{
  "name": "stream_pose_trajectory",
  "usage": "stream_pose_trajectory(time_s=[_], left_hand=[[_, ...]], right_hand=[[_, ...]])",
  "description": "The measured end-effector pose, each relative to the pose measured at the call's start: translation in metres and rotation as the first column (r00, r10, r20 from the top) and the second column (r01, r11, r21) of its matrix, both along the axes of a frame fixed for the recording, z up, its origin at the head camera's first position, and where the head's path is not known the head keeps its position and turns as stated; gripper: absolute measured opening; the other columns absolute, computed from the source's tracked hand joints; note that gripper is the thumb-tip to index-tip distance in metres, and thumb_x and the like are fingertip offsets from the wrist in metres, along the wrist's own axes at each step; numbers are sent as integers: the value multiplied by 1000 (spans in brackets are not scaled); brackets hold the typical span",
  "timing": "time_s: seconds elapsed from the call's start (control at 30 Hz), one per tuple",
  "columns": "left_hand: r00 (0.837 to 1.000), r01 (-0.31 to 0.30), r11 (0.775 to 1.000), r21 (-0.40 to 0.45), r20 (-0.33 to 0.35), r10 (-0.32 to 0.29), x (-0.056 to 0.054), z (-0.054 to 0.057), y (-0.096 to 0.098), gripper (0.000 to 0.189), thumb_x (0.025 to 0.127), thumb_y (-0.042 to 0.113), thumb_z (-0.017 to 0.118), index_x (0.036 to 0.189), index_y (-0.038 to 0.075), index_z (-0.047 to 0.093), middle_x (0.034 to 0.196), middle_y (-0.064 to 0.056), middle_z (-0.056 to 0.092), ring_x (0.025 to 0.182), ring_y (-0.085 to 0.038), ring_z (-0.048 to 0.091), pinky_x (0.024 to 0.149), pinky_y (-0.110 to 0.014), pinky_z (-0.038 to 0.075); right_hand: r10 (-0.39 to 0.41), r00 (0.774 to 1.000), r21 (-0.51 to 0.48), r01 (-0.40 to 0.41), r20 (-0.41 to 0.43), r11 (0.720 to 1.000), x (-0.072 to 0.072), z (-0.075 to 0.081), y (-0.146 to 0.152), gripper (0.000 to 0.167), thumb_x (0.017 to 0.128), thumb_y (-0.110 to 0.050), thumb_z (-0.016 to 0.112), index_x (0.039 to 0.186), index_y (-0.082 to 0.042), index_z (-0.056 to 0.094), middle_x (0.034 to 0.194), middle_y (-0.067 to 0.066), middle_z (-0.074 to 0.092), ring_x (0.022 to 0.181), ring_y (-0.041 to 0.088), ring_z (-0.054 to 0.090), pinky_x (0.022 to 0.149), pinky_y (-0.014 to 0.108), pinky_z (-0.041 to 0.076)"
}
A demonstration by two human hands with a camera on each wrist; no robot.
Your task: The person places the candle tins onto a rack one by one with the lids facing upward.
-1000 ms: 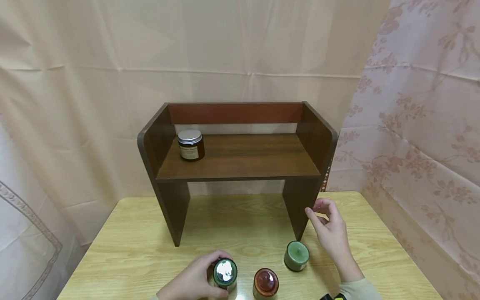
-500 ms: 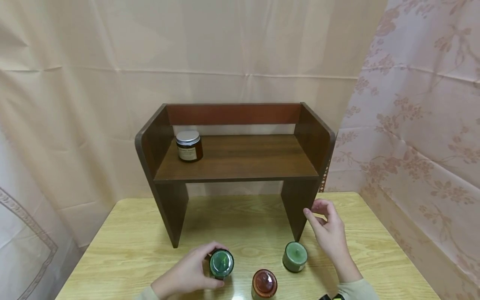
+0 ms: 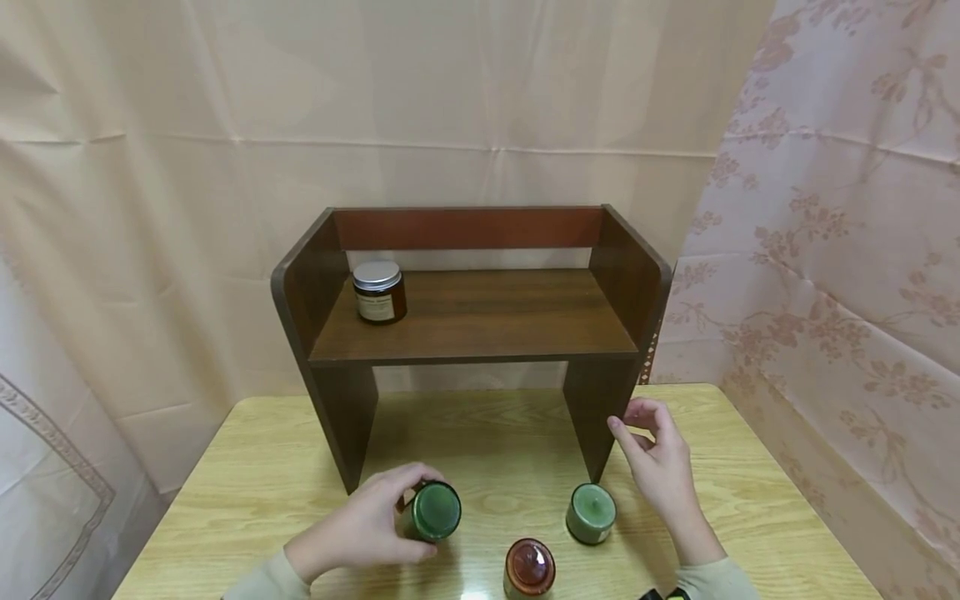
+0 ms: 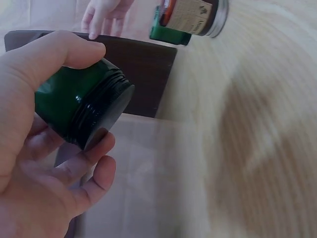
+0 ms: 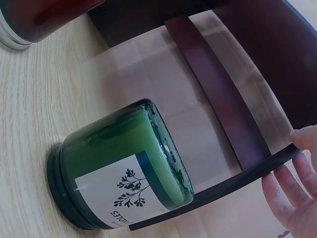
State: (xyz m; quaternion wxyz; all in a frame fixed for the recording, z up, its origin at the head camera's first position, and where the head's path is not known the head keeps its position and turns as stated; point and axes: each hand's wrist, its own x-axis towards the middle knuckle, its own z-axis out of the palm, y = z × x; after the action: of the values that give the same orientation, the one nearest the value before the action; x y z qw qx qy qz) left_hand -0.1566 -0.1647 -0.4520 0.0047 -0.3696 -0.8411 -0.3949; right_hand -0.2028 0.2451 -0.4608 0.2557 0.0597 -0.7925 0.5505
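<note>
My left hand grips a dark green glass jar over the table at the front. The jar is tilted, its glass base towards the head camera; in the left wrist view its dark lid faces the tabletop. My right hand holds the front edge of the right side panel of a brown wooden shelf, thumb and fingers on either side of it in the right wrist view. Nearby stands a green candle in a glass, with a white label. An amber jar stands upside down between the hands.
The shelf's upper board carries an amber jar with a silver lid at its left end. The shelf stands on a light wood table. Behind hangs a beige curtain, with flowered cloth at the right.
My left hand has moved the green jar a little left and away from the front edge, tilting it. The right hand stays at the side panel.
</note>
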Motion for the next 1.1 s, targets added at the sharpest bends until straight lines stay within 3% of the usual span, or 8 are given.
stream_pose_trajectory(time_s=[0.57,0.83,1.1], left_hand=[[991,-19,1000,-7,-135,18,-6,35,-11,72,74,13,99,137,27,65,119,17,69,100,-6,63,77,-28,57],[992,-28,999,-32,-122,23,-9,43,-13,71,75,17,98,137,26,64,118,18,69,101,-6,64,78,-29,56],[985,-54,998,-36,-166,47,-10,49,-16,71,73,18,99,135,26,67,117,17,69,99,-6,62,80,-29,56]], right_hand=[[1,1000,9,-1,11,1000,-1,-2,-2,32,102,-5,78,127,-1,60,117,12,70,103,-2,65,83,11,55],[-7,1000,10,7,-6,1000,0,-2,0,31,101,-3,79,126,1,60,115,13,70,102,-2,65,82,10,55],[-14,1000,26,14,-7,1000,0,-2,1,32,101,-4,78,127,0,60,116,13,70,102,-3,64,83,9,54]])
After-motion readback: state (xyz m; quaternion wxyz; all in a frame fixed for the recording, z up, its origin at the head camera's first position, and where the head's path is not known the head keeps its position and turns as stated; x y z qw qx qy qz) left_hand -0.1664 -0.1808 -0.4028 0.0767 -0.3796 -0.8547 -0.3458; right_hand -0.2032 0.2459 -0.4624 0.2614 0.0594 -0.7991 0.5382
